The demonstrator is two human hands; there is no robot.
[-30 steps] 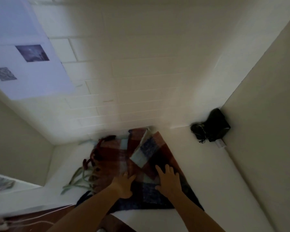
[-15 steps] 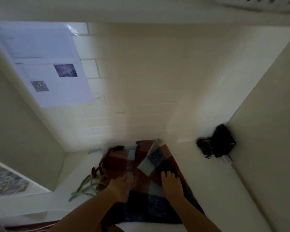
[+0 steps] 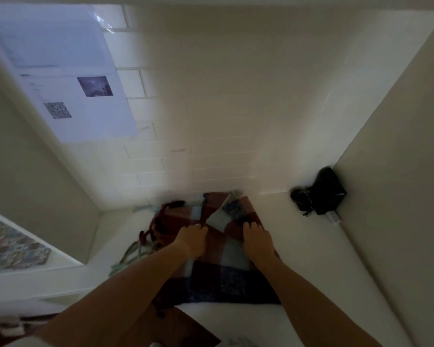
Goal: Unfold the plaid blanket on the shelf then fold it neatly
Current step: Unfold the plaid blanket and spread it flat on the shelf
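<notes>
Blanket (image 3: 218,261): plaid in dark red, navy and pale blue, fuzzy weave. It lies on the white shelf (image 3: 308,249), reaching from the back wall to the near edge, a folded flap turned over at its far end. Fringe (image 3: 156,229) in red and pale green trails off its left side.

Left hand (image 3: 191,240): fingers curled, closed on a blanket fold near the flap. Right hand (image 3: 257,240): palm down on the blanket, fingertips bent into the cloth; cannot tell if it grips.

Shelf sits in a white alcove; back wall (image 3: 211,108) is painted brick. Lighting dim. Black device (image 3: 326,191) with a coiled cable sits in the far right corner, well apart from the blanket.

Poster (image 3: 68,78) on the left wall: one photo and a QR code; text unreadable.
</notes>
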